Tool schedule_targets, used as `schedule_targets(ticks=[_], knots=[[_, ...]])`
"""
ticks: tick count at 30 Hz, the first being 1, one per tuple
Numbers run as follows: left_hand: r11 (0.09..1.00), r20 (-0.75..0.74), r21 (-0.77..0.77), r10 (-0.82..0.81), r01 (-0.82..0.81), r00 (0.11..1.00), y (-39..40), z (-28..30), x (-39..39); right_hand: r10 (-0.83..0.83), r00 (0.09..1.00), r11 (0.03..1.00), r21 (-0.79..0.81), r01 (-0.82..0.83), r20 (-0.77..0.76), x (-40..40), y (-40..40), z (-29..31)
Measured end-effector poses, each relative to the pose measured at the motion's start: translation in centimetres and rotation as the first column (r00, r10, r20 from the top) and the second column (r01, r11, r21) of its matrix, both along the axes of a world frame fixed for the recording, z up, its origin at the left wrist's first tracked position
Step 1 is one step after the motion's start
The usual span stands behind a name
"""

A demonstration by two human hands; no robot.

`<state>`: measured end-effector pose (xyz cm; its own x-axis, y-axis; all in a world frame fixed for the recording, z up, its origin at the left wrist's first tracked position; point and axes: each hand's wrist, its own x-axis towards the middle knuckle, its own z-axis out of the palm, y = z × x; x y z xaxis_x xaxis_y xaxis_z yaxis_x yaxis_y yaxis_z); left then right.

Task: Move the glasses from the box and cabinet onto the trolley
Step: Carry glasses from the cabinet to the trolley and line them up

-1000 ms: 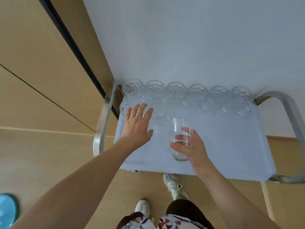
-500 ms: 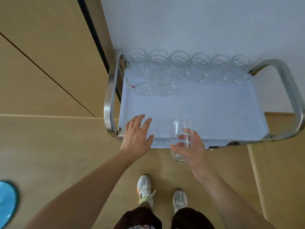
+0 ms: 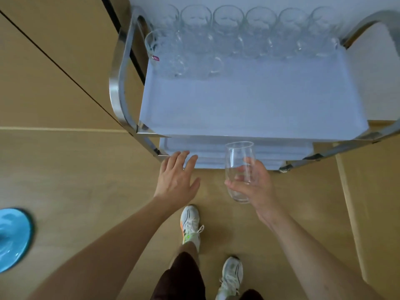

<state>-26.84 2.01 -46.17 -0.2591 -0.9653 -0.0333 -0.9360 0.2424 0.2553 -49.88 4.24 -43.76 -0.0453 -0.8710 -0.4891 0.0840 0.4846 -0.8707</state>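
Right hand [image 3: 257, 187] holds a clear glass [image 3: 238, 169] upright, fingers [image 3: 233, 185] curled round its lower half, thumb behind. The glass sits in the air just in front of the trolley's [image 3: 121, 83] near edge, above the floor [image 3: 75, 169], not on any shelf. Left hand [image 3: 176, 180] hangs empty beside it, palm down, fingers spread and straight, tips near the lower shelf's [image 3: 281, 148] front corner; touching or not, cannot tell. Top shelf [image 3: 249, 105] white; a row of six glasses [image 3: 229, 27] along its far edge, a few more [image 3: 179, 59] in a second row at far left, one with a pink label. Blue round object [image 3: 13, 239] on the floor at left. Two white trainers [image 3: 190, 224] below.
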Motion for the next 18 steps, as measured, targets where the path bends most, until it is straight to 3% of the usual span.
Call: schedule_targets(ticks=[9, 18], knots=[[0.999, 0.021, -0.042, 0.032, -0.031, 0.999, -0.7, -8.3, -4.8, -0.044, 0.999, 0.994, -0.099, 0.047, 0.033, -2.3, -0.5, -8.4], [0.984, 0.032, -0.177, -0.008, 0.014, 0.999, -7.8, -19.9, -6.7, -0.072, 0.997, 0.966, -0.248, 0.070, 0.001, -3.0, -6.1, -20.7]])
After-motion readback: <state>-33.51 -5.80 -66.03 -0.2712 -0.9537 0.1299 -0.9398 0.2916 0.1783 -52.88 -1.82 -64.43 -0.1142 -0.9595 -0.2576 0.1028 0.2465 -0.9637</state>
